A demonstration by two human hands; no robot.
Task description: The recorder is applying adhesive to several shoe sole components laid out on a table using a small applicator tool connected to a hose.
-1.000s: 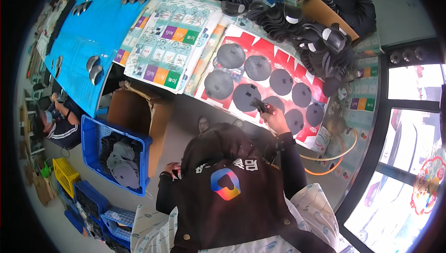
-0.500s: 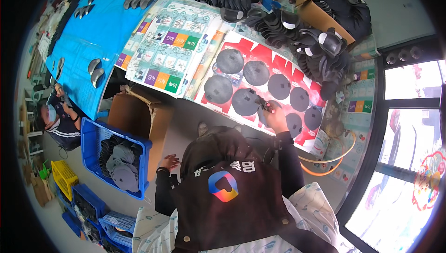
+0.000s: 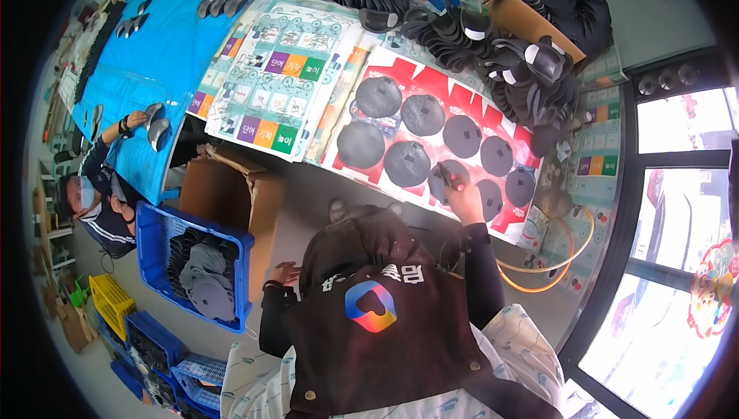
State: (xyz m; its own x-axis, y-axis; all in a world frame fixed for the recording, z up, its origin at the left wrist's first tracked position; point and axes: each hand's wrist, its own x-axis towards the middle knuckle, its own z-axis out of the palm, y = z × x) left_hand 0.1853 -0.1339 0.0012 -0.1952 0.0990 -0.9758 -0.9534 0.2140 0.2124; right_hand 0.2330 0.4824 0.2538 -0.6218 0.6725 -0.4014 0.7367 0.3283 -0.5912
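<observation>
My right hand [image 3: 465, 200] reaches over a red and white sheet [image 3: 394, 66] on the table, closed on a small dark tool [image 3: 446, 175] that looks like a spray gun; my fingers partly hide it. Beneath the tool lies a dark grey round disc [image 3: 436, 190]. Around it several similar discs, such as one dark disc [image 3: 406, 163], lie flat in rows, many with a small dark square near the middle. My left hand [image 3: 285, 273] hangs low beside my body, away from the table, its fingers loosely apart and nothing seen in it.
Black curved pieces [image 3: 462, 34] are heaped along the far edge, beside a full cardboard box [image 3: 531, 18]. An orange hose [image 3: 531, 289] loops at right. Left stand a blue crate [image 3: 245, 280] and an open carton [image 3: 265, 226]. A co-worker [image 3: 96, 203] sits at the blue-covered table [image 3: 146, 49].
My right hand and the tool have shifted slightly right and nearer, over a disc. My left hand has drawn in slightly. The co-worker's arm now reaches to curved pieces on the blue table.
</observation>
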